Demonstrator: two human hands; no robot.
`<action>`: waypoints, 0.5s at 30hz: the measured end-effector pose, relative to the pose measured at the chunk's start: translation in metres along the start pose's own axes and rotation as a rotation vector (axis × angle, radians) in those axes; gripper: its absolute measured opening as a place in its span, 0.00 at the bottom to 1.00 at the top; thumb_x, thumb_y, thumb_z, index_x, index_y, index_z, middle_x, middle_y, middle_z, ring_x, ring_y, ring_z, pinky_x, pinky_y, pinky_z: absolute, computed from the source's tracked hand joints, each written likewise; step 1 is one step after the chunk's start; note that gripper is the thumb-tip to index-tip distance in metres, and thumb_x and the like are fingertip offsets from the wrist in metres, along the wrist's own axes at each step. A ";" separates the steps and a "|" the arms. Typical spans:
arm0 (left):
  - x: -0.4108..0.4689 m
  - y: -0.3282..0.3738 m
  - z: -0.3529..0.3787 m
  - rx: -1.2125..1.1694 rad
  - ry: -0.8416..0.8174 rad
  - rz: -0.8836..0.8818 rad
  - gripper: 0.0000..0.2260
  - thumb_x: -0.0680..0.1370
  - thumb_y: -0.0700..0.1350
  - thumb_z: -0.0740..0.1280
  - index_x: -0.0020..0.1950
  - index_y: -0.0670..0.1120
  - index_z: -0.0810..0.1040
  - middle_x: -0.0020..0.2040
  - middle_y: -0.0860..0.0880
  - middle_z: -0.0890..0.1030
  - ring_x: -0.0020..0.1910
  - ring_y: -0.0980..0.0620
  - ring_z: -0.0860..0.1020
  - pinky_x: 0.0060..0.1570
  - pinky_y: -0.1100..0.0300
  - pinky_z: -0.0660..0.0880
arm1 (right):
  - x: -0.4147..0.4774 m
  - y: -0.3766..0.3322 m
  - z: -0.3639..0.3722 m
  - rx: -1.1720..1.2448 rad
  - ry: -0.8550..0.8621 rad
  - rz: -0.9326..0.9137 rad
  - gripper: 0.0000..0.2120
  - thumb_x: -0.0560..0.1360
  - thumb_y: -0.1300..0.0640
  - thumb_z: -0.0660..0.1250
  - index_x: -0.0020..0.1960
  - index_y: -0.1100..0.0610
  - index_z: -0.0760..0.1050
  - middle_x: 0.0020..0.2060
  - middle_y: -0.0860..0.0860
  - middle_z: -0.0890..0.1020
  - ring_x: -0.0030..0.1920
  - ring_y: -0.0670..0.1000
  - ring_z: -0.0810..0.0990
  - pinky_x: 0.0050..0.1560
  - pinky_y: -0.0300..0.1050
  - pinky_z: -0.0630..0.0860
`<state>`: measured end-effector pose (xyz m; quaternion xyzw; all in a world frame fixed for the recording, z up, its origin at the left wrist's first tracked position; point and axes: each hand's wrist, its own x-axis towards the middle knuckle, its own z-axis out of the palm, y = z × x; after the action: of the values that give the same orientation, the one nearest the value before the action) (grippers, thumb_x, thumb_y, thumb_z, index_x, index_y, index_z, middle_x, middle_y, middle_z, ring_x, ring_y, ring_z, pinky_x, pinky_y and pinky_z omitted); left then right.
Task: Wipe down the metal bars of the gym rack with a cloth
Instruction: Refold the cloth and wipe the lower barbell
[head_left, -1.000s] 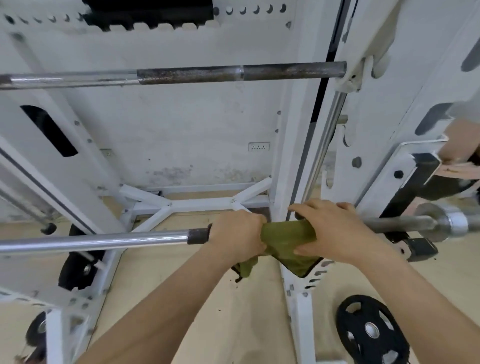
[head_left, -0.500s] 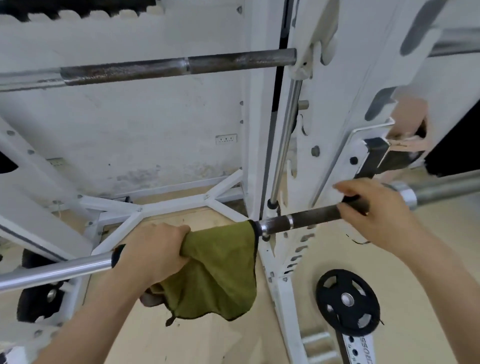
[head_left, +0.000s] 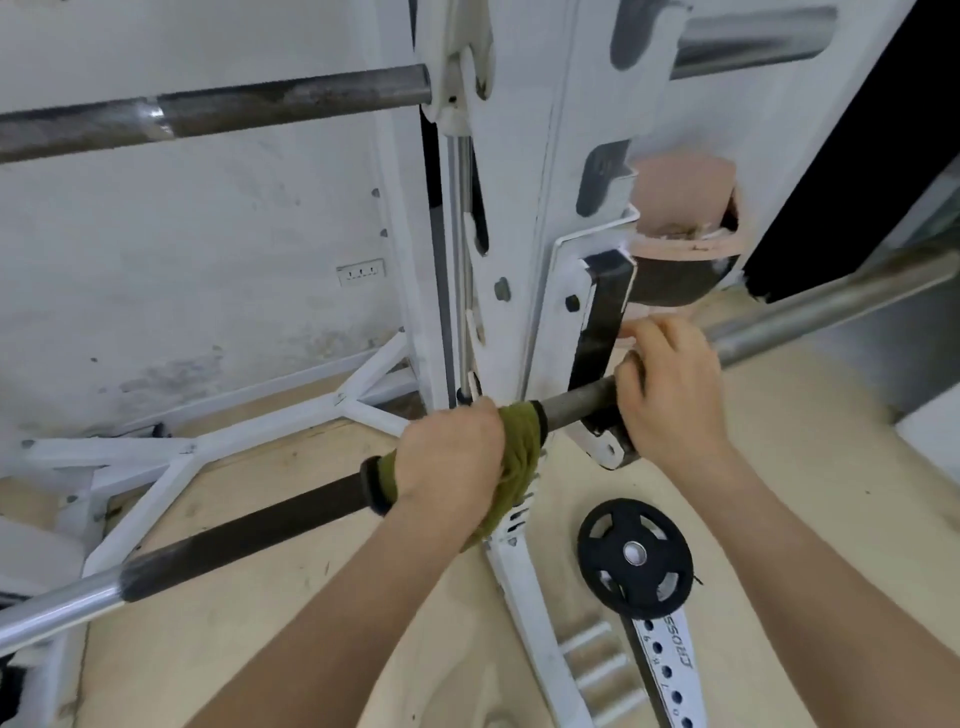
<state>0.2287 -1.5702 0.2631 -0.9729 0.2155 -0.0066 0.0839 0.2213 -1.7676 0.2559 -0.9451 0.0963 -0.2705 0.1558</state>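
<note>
A long metal barbell (head_left: 249, 535) runs from lower left to upper right across the white gym rack (head_left: 524, 218). My left hand (head_left: 447, 457) grips an olive green cloth (head_left: 519, 452) wrapped around the bar near the rack upright. My right hand (head_left: 670, 395) grips the same bar just to the right, beside the black-lined hook that carries it. A second, rusty bar (head_left: 249, 106) lies across the rack higher up.
A black weight plate (head_left: 635, 557) lies on the wooden floor below my right hand, next to a perforated white rail (head_left: 670, 670). White base struts (head_left: 218, 447) spread over the floor at left. A stained wall with a socket (head_left: 361, 271) stands behind.
My left hand slid right along the bar with the cloth, now bunched tightly around it instead of hanging loose. The hands are closer together and the view has shifted right.
</note>
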 end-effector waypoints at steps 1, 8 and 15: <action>0.012 0.019 -0.004 -0.020 0.011 0.010 0.04 0.79 0.44 0.63 0.53 0.46 0.71 0.39 0.50 0.76 0.37 0.48 0.77 0.29 0.58 0.62 | 0.000 0.002 0.001 -0.018 0.002 0.010 0.16 0.73 0.57 0.57 0.58 0.58 0.75 0.57 0.58 0.75 0.58 0.60 0.73 0.56 0.57 0.69; 0.039 0.048 -0.010 -0.126 0.038 0.070 0.05 0.78 0.47 0.63 0.49 0.46 0.74 0.38 0.50 0.74 0.36 0.50 0.73 0.34 0.57 0.67 | 0.007 0.016 0.007 -0.134 -0.173 0.115 0.18 0.79 0.55 0.56 0.65 0.60 0.71 0.68 0.60 0.70 0.69 0.61 0.66 0.69 0.58 0.61; 0.003 -0.040 0.000 -0.352 -0.307 -0.029 0.11 0.72 0.57 0.64 0.45 0.51 0.75 0.38 0.53 0.78 0.36 0.54 0.76 0.32 0.60 0.71 | 0.010 0.014 0.000 -0.114 -0.202 0.118 0.22 0.76 0.52 0.53 0.63 0.56 0.75 0.60 0.58 0.76 0.61 0.61 0.72 0.66 0.56 0.65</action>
<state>0.2477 -1.5358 0.2694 -0.9651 0.1839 0.1780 -0.0552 0.2283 -1.7833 0.2554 -0.9676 0.1509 -0.1581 0.1265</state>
